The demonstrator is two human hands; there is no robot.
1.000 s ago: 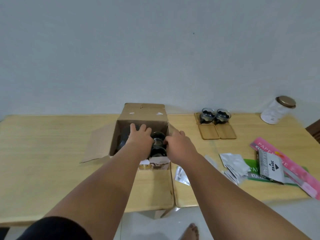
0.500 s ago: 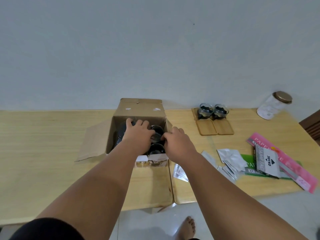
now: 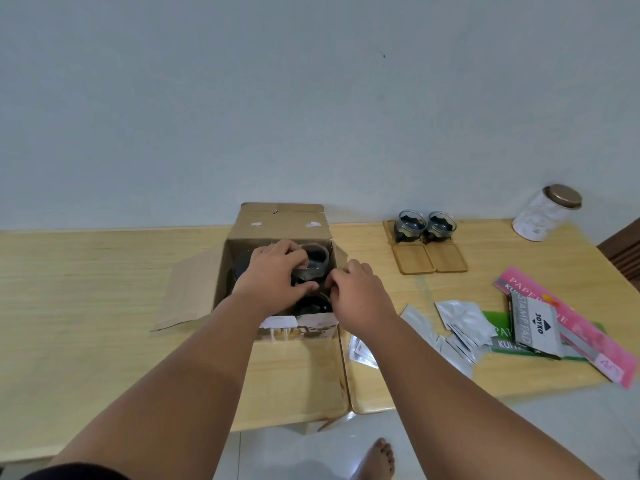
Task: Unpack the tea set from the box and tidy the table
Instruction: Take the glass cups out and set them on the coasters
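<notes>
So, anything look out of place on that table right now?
The pink paper pack sticks out over the table's front right edge, and silver sachets lie loosely scattered beside the box. Nothing looks spilled or broken.

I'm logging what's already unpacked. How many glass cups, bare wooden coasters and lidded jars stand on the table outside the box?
Glass cups: 2
Bare wooden coasters: 2
Lidded jars: 1
Total: 5

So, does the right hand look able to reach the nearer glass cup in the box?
Probably yes: the cardboard box is open, the nearer glass cup lies uncovered beside the right hand, and the left hand grips the farther cup.
</notes>
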